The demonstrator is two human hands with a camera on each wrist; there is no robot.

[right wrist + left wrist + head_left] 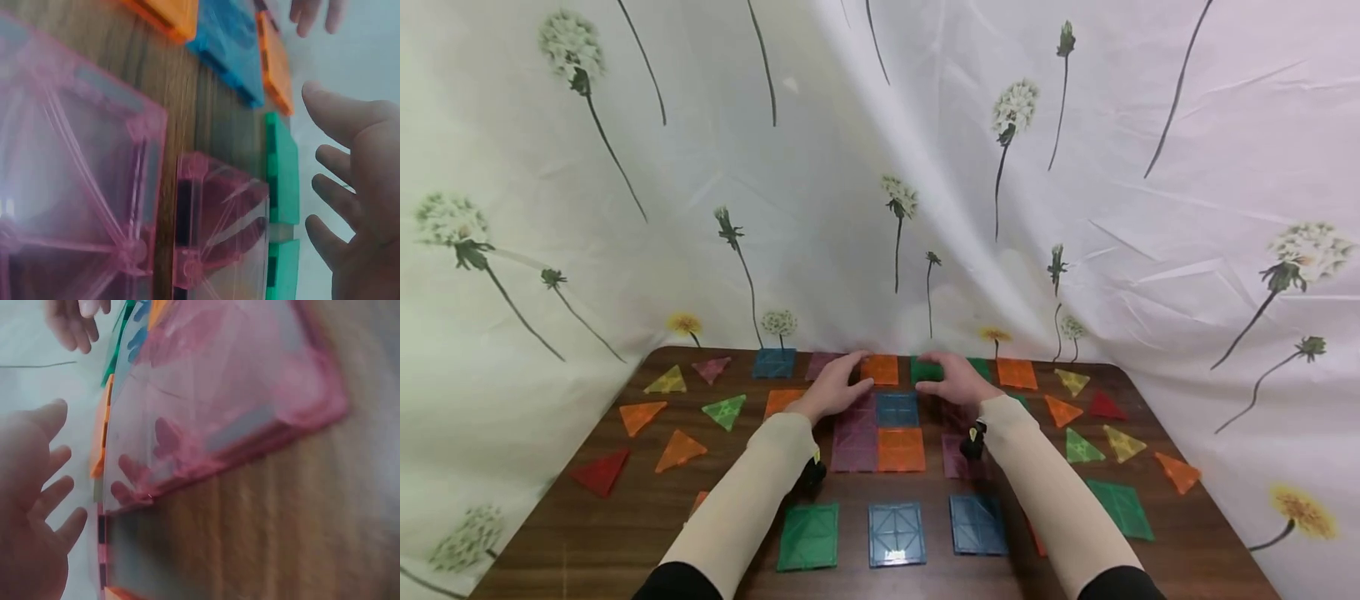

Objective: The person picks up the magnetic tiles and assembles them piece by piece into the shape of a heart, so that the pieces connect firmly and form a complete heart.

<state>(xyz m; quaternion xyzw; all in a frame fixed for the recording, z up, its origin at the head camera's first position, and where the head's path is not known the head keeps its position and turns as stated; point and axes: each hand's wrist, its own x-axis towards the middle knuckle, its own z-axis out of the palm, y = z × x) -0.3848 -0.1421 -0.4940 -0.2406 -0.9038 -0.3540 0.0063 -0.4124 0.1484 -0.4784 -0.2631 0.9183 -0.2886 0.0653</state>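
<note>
My left hand hovers over the far middle of the table, fingers apart and nothing in them. Facing it, my right hand is loosely bent and also holds nothing. Between and below them, purple tiles, a blue tile and an orange tile lie edge to edge as a block. Beyond the hands are another orange tile and green tiles. A pink-purple tile fills much of the left wrist view. In the right wrist view, a similar purple tile lies near the right hand.
Triangular tiles, such as a red one and a yellow one, are scattered on both sides of the brown table. Square green and blue tiles lie at the front. A dandelion-print cloth hangs behind.
</note>
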